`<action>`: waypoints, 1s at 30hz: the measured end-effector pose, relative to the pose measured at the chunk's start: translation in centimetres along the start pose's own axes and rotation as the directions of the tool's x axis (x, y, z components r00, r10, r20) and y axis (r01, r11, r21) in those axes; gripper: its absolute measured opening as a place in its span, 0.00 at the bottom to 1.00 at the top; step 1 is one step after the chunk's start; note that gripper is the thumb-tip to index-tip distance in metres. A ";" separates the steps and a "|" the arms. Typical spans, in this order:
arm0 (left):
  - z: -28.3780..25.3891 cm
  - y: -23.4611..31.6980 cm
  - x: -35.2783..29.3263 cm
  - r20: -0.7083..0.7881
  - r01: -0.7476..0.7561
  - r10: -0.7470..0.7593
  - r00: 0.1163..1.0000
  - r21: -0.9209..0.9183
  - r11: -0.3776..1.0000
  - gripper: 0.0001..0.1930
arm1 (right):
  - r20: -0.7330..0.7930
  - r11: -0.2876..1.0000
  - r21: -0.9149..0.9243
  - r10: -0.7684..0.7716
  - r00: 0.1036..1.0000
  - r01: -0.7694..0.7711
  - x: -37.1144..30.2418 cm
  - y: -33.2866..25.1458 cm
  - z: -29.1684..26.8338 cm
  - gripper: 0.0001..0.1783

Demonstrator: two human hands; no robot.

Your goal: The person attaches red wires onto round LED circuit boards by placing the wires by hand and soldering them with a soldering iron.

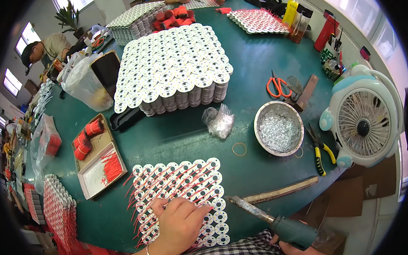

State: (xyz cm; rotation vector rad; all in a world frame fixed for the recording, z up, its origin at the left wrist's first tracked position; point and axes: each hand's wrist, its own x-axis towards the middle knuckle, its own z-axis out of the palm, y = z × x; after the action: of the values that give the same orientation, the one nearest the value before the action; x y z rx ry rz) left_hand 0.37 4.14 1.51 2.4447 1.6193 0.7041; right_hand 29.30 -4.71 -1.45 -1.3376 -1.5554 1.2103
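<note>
A panel of round white circuit boards (214, 177) lies before me on the green table, with thin red wires (167, 182) slanting across most of its rows. Over its lower middle, my left hand (180, 222) is pinched closed, a red wire end showing at its fingertips near the right columns. Several boards at the lower right carry no visible wire. My right hand (293, 249), partly hidden at the lower edge, grips a soldering iron (295, 232) with a dark green handle. The iron's tarnished shaft points up and left, its tip just beside the panel's right edge.
A wooden strip (282, 191) lies beyond the iron. Yellow-black pliers (321, 155), a metal bowl of silvery bits (264, 143), orange-handled scissors (278, 86) and a fan (363, 126) stand right. A tall board stack (170, 65) and a wire box (90, 187) sit farther off. Other people work beyond.
</note>
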 end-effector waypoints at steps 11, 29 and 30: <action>1.4 -0.1 0.1 -0.006 -0.115 0.115 0.993 -0.004 0.993 0.07 | 0.060 0.998 -0.009 0.064 0.996 -0.064 0.1 -0.1 -0.4 0.17; 2.0 -0.8 0.3 0.004 -0.072 0.073 0.997 -0.145 0.987 0.10 | 0.082 0.991 -0.066 -0.107 0.991 0.112 1.6 -1.1 0.8 0.20; 2.0 -0.9 0.3 0.004 -0.070 0.071 0.997 -0.145 0.987 0.10 | 0.085 0.987 -0.088 -0.126 0.988 0.134 1.9 -1.4 0.8 0.20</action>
State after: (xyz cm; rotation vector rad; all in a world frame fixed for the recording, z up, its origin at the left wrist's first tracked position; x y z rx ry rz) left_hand 0.64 5.08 -0.50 2.4080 1.4308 0.7897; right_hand 27.82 -3.00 -0.46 -1.2388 -1.7466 1.1336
